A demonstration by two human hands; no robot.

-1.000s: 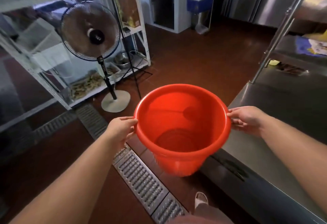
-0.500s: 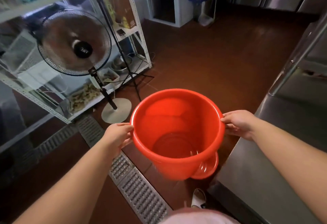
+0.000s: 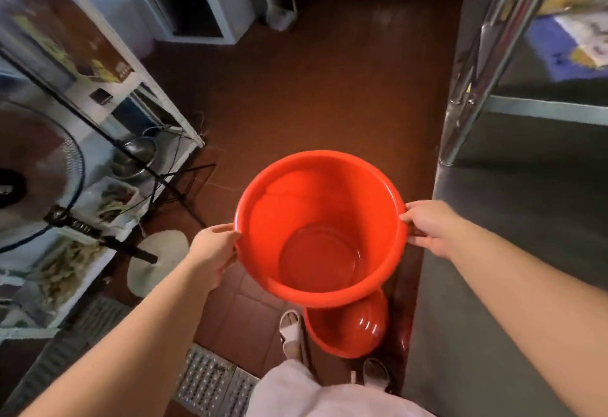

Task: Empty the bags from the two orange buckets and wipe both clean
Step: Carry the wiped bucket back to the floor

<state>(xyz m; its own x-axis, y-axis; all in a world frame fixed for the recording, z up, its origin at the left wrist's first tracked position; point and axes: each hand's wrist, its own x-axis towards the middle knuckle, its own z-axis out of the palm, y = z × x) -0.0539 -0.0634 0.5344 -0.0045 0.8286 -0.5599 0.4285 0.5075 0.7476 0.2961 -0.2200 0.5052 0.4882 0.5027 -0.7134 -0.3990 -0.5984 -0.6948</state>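
An empty orange bucket (image 3: 320,229) hangs in the air in front of me, mouth up, its inside bare. My left hand (image 3: 214,252) grips its rim on the left and my right hand (image 3: 431,227) grips the rim on the right. Directly below it a second orange bucket (image 3: 348,327) stands on the red tiled floor beside my feet, partly hidden by the held one. No bags show in either bucket.
A steel counter (image 3: 513,252) with an upright post (image 3: 477,64) runs along the right. On the left stand a pedestal fan (image 3: 39,179) and a white shelf rack (image 3: 108,94) with trays. A metal floor drain grate (image 3: 214,383) lies near my feet.
The bucket has come down and closer over the floor, and my view has tilted downward. The second bucket on the floor has come into sight beneath it. Both hands keep their hold.
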